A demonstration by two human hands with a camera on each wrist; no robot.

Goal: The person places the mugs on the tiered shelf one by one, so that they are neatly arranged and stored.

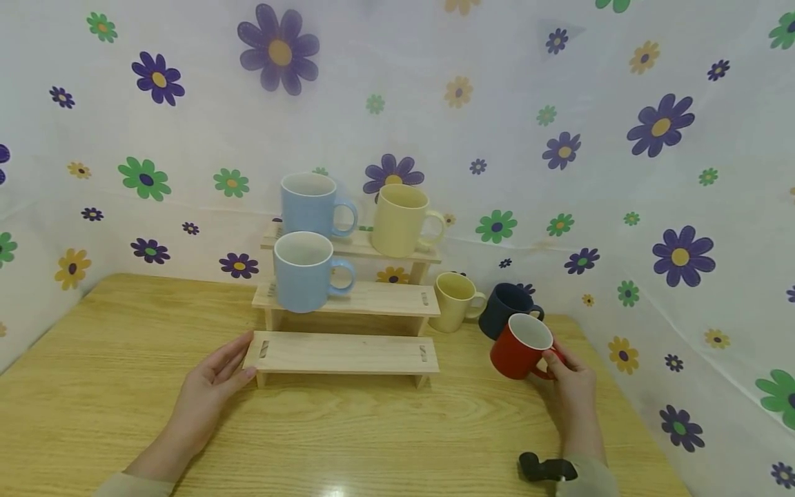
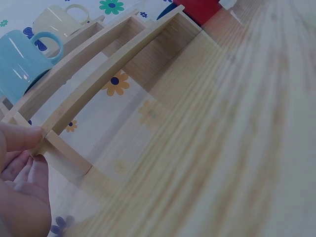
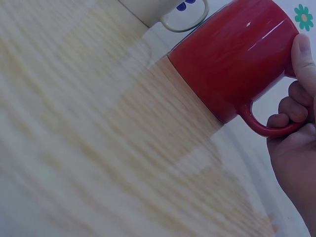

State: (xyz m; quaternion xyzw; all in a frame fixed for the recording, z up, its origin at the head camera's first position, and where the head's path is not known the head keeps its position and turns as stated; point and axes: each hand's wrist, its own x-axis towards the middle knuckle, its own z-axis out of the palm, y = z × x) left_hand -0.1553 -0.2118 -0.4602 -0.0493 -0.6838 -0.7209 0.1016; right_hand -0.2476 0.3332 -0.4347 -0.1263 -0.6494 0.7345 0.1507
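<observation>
My right hand [image 1: 573,378] grips the handle of a red mug [image 1: 520,348] with a white inside. The mug tilts a little to the left in the head view, and in the right wrist view fingers curl through its handle. At the left end of a three-step wooden rack [image 1: 344,353], my left hand [image 1: 208,390] pinches the lowest board between thumb and fingers. Two light blue mugs stand on the rack: one on the top step [image 1: 307,207], another on the middle step [image 1: 303,273]. A pale yellow mug [image 1: 399,221] shares the top step.
Right of the rack, a smaller yellow mug [image 1: 452,304] and a dark navy mug [image 1: 504,310] stand on the wooden table [image 1: 348,435]. The red mug overlaps the navy one in the head view. A flower-patterned sheet [image 1: 497,138] hangs behind and to the right.
</observation>
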